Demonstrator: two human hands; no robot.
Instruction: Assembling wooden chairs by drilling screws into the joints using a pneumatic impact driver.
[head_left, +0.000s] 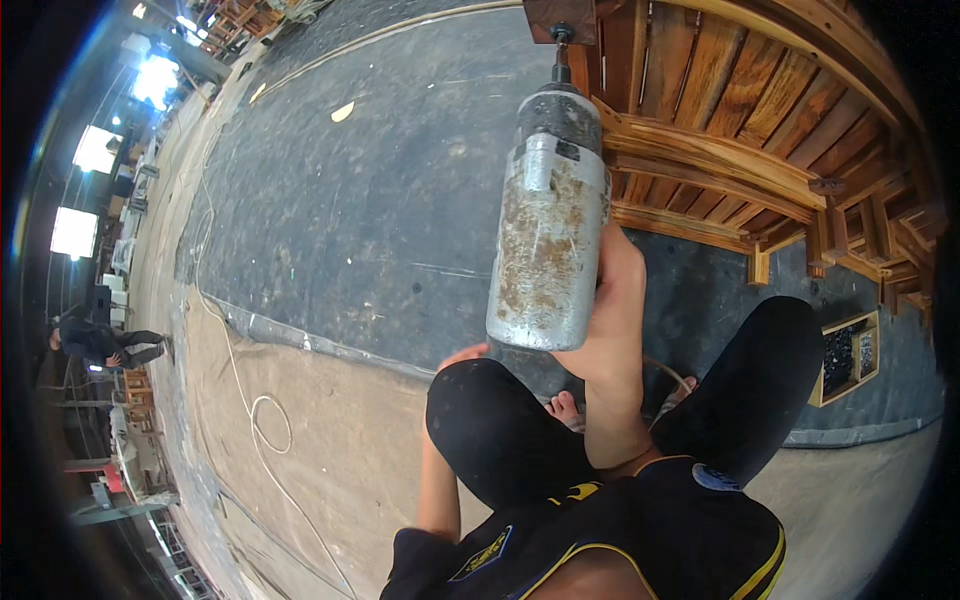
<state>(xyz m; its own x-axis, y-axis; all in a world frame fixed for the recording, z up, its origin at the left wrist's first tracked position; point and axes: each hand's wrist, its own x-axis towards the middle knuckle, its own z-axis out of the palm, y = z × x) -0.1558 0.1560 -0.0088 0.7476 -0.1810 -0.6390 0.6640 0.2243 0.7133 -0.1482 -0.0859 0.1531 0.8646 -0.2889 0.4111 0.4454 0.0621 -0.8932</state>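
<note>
My right hand [618, 315] is wrapped around the grip of a worn, silver-grey air-powered driver [547, 235], whose body hides most of the fingers. The driver points away from me, and its socket tip [562, 65] meets a bolt head on a dark brown wooden block [572, 12] at the top edge. That block is part of a slatted wooden piece of furniture [720, 150]. Behind my left knee, only a few stretched fingers of my left hand [466, 354] show. They hold nothing that I can see.
A wooden box [848, 358] of small dark pieces sits on the floor at right. A pale hose [272, 425] curls over the brown sheet [360, 400] at left, beside dark matting [380, 200]. Another person [105, 342] is at the far left, near stacked items.
</note>
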